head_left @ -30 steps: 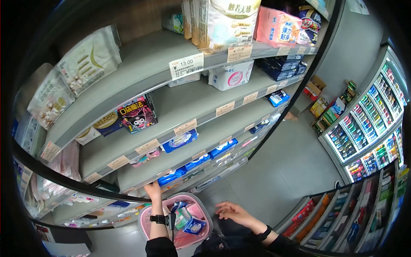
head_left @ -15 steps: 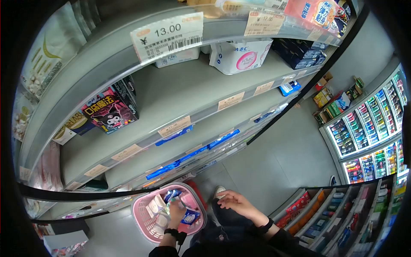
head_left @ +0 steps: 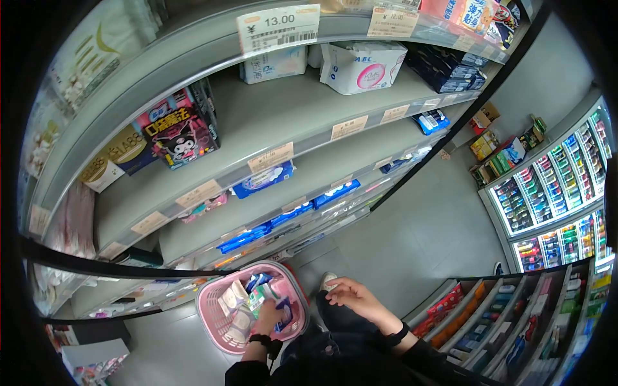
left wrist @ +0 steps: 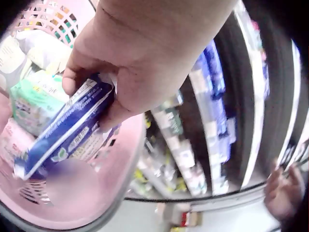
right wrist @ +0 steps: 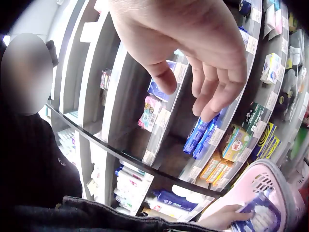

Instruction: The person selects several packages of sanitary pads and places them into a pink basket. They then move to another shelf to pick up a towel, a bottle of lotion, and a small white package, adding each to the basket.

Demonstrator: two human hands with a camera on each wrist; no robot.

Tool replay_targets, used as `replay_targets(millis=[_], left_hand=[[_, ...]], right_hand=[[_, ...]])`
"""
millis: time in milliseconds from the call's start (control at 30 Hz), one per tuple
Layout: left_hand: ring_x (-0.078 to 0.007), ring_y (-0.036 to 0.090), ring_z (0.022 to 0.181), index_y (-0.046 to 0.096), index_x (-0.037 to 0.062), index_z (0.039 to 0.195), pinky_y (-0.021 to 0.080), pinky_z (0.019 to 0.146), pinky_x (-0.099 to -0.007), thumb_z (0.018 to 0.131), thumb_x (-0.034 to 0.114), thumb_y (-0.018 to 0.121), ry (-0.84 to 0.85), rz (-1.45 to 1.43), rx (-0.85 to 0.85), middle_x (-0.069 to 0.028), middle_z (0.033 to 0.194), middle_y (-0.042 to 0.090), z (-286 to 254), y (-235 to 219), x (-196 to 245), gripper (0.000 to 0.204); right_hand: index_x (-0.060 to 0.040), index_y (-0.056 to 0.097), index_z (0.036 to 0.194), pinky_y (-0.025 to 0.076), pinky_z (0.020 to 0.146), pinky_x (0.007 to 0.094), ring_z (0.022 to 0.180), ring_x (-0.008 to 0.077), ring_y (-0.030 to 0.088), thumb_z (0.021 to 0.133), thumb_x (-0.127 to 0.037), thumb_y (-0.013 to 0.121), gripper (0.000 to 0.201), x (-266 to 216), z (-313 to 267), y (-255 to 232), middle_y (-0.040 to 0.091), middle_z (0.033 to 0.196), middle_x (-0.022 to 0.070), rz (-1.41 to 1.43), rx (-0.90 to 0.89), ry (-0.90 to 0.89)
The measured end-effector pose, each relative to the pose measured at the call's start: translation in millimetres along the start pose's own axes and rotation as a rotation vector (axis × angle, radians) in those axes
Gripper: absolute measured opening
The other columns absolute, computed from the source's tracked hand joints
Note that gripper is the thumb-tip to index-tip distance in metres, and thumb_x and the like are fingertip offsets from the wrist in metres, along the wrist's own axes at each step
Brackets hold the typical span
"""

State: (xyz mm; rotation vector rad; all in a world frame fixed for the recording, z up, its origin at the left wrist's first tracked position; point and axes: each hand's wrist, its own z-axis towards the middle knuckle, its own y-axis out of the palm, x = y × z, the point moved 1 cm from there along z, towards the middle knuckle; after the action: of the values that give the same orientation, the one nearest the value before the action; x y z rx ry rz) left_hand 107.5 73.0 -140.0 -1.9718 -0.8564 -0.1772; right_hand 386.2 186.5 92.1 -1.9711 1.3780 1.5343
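The left hand (left wrist: 135, 53) pinches a blue packet (left wrist: 67, 128), apparently within the pink basket (left wrist: 123, 159). The right hand (right wrist: 193, 41) hangs relaxed, empty.

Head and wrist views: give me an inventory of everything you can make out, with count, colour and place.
basket: 1, pink, on the grey floor
blue packet: 1, blue and white, held over the basket
green packet: 1, green and white, in the basket
shelf unit: 1, grey, facing the person
price tags: many, pale, shelf edges
cartoon box: at least 1, black and pink, shelf's left
ABC pack: 1, white and pink, same shelf, further right
blue packs: several, blue, lower shelves
drinks cooler: 1, lit, mixed colours, far right
low rack: 1, mixed goods, lower right
wristbands: 2, black, one per wrist
left hand: 1, bare, gripping the blue packet
right hand: 1, bare, holding nothing, right of the basket
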Motion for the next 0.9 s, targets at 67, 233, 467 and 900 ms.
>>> replay_targets(millis=[67,233,467,900], left_hand=[[-0.032,0.068,0.082,0.062,-0.0005,0.098,0.053,0.072,-0.0419,0.07,0.022,0.075,0.048,-0.123,0.16,-0.0192,0.088,0.068,-10.5,-12.6,-15.8,0.038],[-0.0143,0.062,0.084,0.06,0.002,0.099,0.048,0.073,-0.0275,0.081,0.005,0.07,-0.039,-1.034,0.124,-0.0049,0.088,0.065,-57.7,-75.6,-3.5,0.021],[-0.0134,0.063,0.091,0.061,0.001,0.114,0.05,0.083,-0.025,0.083,-0.003,0.064,0.006,-1.625,0.06,-0.0031,0.1,0.066,-154.2,-143.6,51.4,0.032],[-0.0171,0.062,0.102,0.041,0.009,0.131,0.051,0.091,-0.0326,0.085,-0.006,0.065,0.268,-1.614,0.029,-0.0079,0.113,0.062,-242.3,-144.8,61.6,0.054]], right_hand=[[-0.0031,0.05,0.131,0.048,0.087,0.0272,0.098,0.0139,0.062,0.093,-0.002,0.052,0.038,6.0,-4.3,6.9,0.065,0.107,0.0096,-0.019,-0.014,-0.01],[-0.0032,0.051,0.129,0.048,0.087,0.0274,0.096,0.0141,0.062,0.093,-0.002,0.053,0.036,15.2,-10.7,33.3,0.065,0.106,0.0099,-0.038,-0.064,-0.003],[-0.0082,0.036,0.141,0.05,0.079,0.0275,0.092,0.0131,0.061,0.09,-0.009,0.066,0.059,36.4,-19.3,75.5,0.054,0.121,0.0107,-0.272,-0.01,-0.151],[-0.0044,0.045,0.124,0.046,0.091,0.0269,0.102,0.0107,0.057,0.078,-0.004,0.078,0.056,47.4,-56.4,136.5,0.059,0.11,0.0028,-0.131,-0.117,-0.174]])
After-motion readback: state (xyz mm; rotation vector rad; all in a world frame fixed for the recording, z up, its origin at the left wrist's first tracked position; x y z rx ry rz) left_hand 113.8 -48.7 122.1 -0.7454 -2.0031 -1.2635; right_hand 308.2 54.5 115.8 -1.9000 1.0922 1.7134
